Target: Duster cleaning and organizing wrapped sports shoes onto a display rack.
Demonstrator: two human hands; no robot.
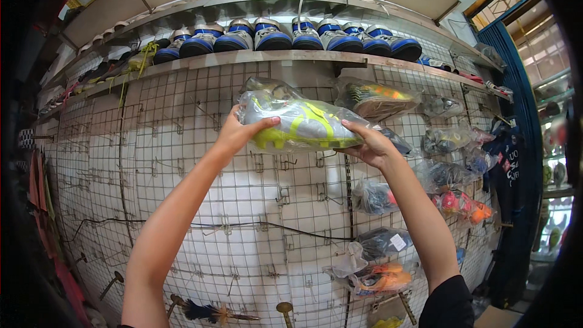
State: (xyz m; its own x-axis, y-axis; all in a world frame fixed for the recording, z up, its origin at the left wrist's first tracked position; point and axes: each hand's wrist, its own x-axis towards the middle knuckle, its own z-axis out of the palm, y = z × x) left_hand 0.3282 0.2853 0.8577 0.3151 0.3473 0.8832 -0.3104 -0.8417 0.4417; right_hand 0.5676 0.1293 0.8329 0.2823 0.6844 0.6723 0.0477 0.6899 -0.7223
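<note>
A grey and yellow-green football boot (303, 120) in a clear plastic bag is held level at arm's length in front of the wire grid wall (191, 177). My left hand (241, 130) grips its left end, thumb across the near side. At the other end my right hand (369, 142) holds it, thumb on top and fingers underneath. Just behind the boot, another bagged shoe (268, 85) shows partly above it. To its upper right hangs a bagged shoe with orange and yellow markings (375, 98).
Blue and grey shoes (273, 36) line a shelf (255, 58) above the grid. Several bagged shoes hang at the right, among them an orange one (382, 278). Hooks (284, 307) stick out below, beside a feather duster (214, 313). A black cable (273, 224) crosses the grid.
</note>
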